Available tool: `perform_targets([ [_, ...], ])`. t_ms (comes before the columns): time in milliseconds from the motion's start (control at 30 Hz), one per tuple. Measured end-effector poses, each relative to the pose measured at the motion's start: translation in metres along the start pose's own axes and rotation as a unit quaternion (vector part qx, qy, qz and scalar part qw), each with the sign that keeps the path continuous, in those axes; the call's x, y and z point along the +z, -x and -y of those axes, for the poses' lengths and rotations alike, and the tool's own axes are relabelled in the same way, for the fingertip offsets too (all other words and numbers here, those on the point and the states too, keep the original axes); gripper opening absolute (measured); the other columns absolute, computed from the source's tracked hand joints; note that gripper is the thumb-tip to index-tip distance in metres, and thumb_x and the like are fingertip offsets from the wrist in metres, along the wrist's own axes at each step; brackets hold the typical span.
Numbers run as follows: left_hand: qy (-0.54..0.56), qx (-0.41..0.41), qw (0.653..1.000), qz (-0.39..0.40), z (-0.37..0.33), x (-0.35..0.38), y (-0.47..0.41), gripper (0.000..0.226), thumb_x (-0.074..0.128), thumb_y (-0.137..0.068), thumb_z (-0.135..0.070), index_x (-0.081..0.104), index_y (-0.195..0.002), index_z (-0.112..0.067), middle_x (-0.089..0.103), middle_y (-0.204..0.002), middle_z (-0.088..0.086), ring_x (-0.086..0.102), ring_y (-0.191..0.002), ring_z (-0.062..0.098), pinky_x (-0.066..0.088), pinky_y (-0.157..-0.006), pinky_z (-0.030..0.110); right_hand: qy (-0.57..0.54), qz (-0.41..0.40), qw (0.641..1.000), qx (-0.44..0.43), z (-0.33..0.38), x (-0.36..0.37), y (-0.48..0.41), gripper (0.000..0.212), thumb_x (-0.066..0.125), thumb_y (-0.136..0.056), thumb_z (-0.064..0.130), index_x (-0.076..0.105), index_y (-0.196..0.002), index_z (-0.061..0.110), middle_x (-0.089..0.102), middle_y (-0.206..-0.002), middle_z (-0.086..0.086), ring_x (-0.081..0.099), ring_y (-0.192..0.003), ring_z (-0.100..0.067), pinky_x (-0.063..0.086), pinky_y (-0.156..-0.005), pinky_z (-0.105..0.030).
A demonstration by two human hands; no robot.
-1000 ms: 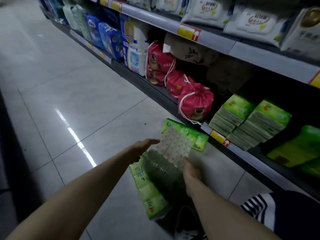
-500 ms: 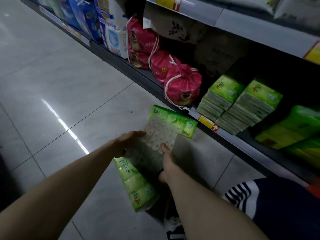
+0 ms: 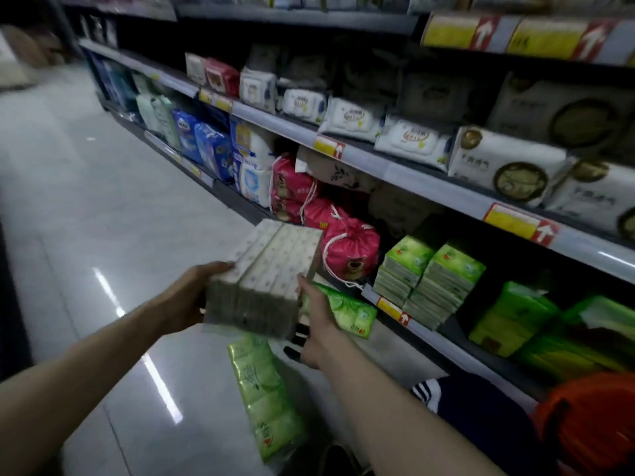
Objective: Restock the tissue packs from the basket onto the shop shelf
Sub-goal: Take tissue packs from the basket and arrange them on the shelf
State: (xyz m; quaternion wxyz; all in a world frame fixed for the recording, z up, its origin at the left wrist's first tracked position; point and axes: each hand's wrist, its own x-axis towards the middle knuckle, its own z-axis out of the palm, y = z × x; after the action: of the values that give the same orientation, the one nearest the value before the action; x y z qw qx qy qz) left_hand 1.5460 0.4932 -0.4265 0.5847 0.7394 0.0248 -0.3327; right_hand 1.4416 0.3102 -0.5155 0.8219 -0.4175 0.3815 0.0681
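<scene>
White dotted pack [image 3: 268,276], gripped at its sides by left hand [image 3: 187,297] and right hand [image 3: 318,321], hangs near the shelf [image 3: 457,352] edge, open floor [image 3: 103,218] leftward, long axis pointing away, shelfward.

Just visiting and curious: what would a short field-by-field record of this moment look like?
Place: shop aisle, bottom shelf at right
Held: white patterned tissue pack, above the floor
Left hand: grips its left side
Right hand: holds its right side
Underneath: green tissue packs
On shelf: stacked green packs, pink drawstring bags
</scene>
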Motion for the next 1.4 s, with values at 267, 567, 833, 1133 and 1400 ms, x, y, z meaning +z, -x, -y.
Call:
perform_targets([
  [267,0.036,0.119,0.990,0.067,-0.102,0.004,0.096,0.045,0.061,-0.090,-0.040,0.069,-0.123,-0.008,0.075,-0.110,0.021,0.072,-0.083,0.033,0.058,-0.075,0.037,0.005,-0.021,0.994,-0.111,0.127,-0.006,0.184,0.084,0.063,-0.075,0.087,0.075,-0.119,0.016,0.081,-0.103,-0.016,0.071,-0.105,-0.040,0.058,-0.089,-0.054],
  [567,0.072,0.185,0.978,0.068,-0.143,0.119,0.157,0.053,0.061,-0.087,-0.059,0.077,-0.106,-0.011,0.074,-0.104,0.025,0.071,-0.088,0.039,0.056,-0.079,0.044,-0.039,-0.092,0.975,-0.198,0.169,-0.075,0.319,0.047,0.079,-0.086,0.051,0.068,-0.114,0.015,0.075,-0.107,-0.018,0.072,-0.096,-0.038,0.059,-0.090,-0.062],
  [833,0.230,0.133,0.946,0.186,-0.164,0.280,0.202,0.036,0.045,-0.098,-0.027,0.054,-0.067,-0.011,0.052,-0.042,0.001,0.047,-0.030,0.012,0.039,-0.036,0.012,-0.271,-0.232,0.885,-0.301,0.164,-0.189,0.402,0.095,0.094,-0.047,0.057,0.058,-0.129,0.026,0.073,-0.116,-0.014,0.072,-0.099,-0.040,0.058,-0.073,-0.072],
  [1133,0.055,0.096,0.923,0.370,-0.132,0.467,0.302,0.056,0.064,-0.088,-0.060,0.077,-0.113,-0.012,0.078,-0.099,0.016,0.074,-0.085,0.034,0.060,-0.082,0.043,-0.448,-0.365,0.714,-0.394,0.111,-0.316,0.491,0.109,0.100,-0.055,0.038,0.030,-0.138,0.033,0.061,-0.124,-0.013,0.070,-0.099,-0.041,0.059,-0.071,-0.071],
  [1400,-0.157,0.178,0.885,0.401,-0.081,0.586,0.364,0.104,0.094,-0.050,-0.058,0.058,-0.137,-0.013,0.071,-0.124,0.007,0.073,-0.104,0.029,0.060,-0.078,0.042,-0.374,-0.527,0.602,-0.469,0.054,-0.394,0.552,0.139,0.101,-0.062,0.029,0.008,-0.165,0.039,0.053,-0.137,0.003,0.059,-0.115,-0.025,0.046,-0.103,-0.039],
])
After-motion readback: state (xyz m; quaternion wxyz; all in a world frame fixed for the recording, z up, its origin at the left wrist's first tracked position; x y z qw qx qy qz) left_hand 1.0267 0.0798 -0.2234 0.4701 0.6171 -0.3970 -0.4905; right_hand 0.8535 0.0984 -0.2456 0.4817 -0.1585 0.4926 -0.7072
